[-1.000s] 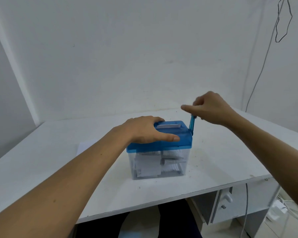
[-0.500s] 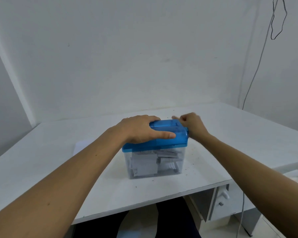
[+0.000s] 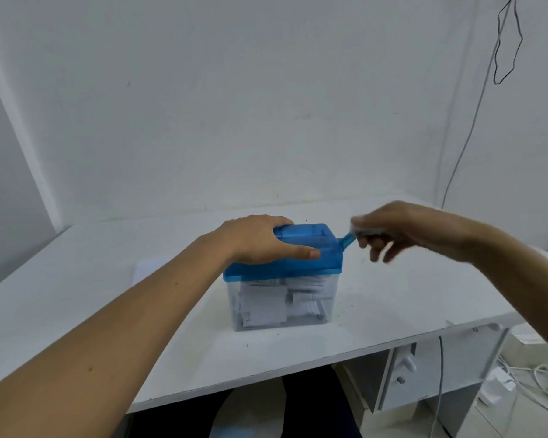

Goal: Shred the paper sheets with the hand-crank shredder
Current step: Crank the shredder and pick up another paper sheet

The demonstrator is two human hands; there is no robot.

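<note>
R hand point(image 3: 405, 230): clenched on crank point(image 3: 346, 240), blurred, now up-right of shredder point(image 3: 328, 252), mid-desk point(image 3: 77, 295); 0.5 s ago low by its side. L hand point(image 3: 260, 240): clasps shredder top. Paper stub gone from slot; strips point(image 3: 263, 306) in bin, so sheet prob. through.

I am wearing dark navy trousers point(image 3: 317, 403), showing at six o'clock; my forearms point(image 3: 124, 327) and wrists are showing bare.
</note>
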